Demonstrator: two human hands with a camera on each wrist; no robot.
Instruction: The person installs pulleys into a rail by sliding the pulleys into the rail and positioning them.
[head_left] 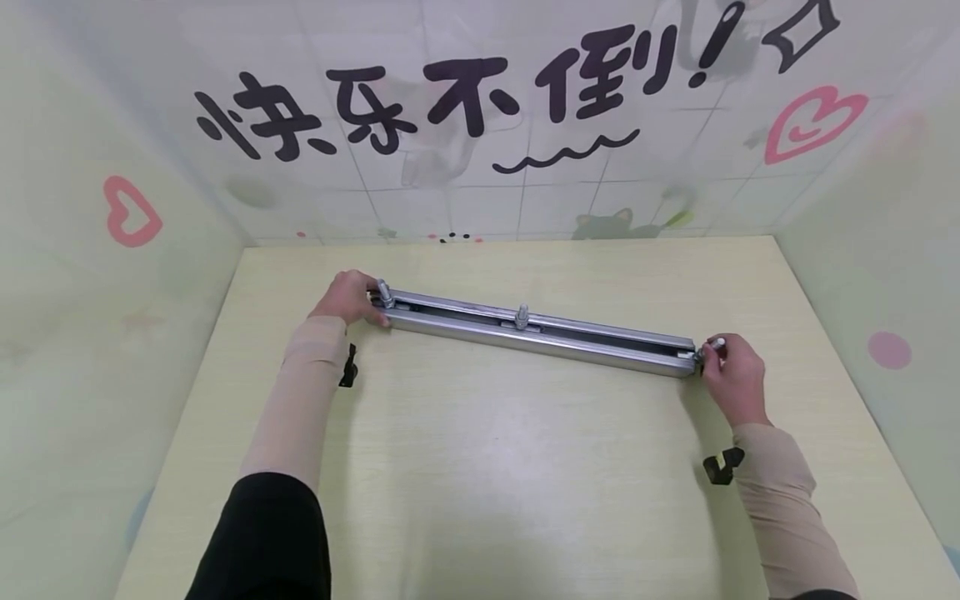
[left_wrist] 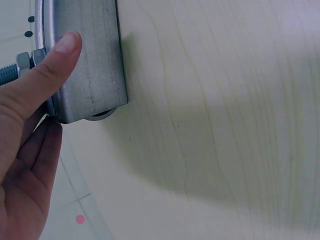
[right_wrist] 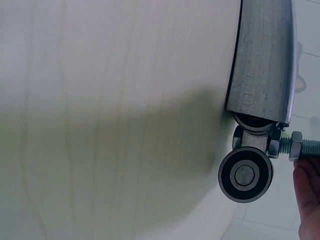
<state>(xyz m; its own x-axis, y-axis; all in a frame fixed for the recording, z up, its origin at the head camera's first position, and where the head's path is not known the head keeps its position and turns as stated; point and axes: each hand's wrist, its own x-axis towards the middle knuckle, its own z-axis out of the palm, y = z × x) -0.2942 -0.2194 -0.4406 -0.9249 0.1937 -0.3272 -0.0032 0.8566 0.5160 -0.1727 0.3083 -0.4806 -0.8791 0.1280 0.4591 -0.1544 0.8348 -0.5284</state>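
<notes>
A long metal channel rail (head_left: 600, 353) lies slantwise on the table, its slot facing up. My left hand (head_left: 349, 298) grips its left end, thumb (left_wrist: 62, 50) laid along the side wall and fingers at the far side. Close to that thumb stands an upright bolt (head_left: 385, 293) with nuts. A second bolt (head_left: 522, 317) rises from the slot near mid-rail. At the right end, my right hand (head_left: 737, 377) pinches the threaded bolt (right_wrist: 296, 146) of a roller trolley (right_wrist: 245, 175). One of its wheels sits outside the rail end; another is partly hidden at the opening.
The pale wooden table (head_left: 510, 467) extends in front of the rail. Behind it stands a printed back wall (head_left: 465, 200) with black lettering, and side walls (head_left: 97, 333) flank the table. Each wrist carries a small black camera mount (head_left: 723, 467).
</notes>
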